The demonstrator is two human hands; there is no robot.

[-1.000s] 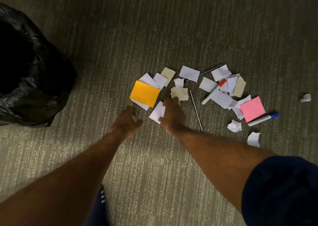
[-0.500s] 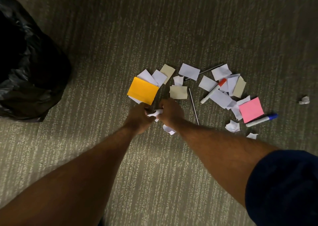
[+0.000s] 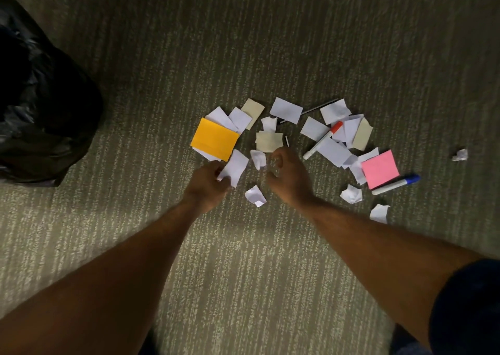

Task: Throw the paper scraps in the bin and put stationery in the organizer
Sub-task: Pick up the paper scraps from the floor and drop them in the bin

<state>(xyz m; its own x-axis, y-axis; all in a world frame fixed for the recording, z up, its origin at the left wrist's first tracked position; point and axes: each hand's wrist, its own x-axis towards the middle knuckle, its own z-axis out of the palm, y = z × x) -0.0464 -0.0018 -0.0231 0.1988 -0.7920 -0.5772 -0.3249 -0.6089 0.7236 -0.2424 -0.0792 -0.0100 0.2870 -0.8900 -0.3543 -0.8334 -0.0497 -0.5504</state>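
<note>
One flat white paper scrap [image 3: 234,170] is now pinched in the left hand [image 3: 208,181], passed over from the right hand [image 3: 288,177], which hangs half-curled and empty. A small crumpled white scrap [image 3: 255,195] has dropped between them. The black-lined bin [image 3: 40,106] sits well left; collecting has barely begun.
</note>
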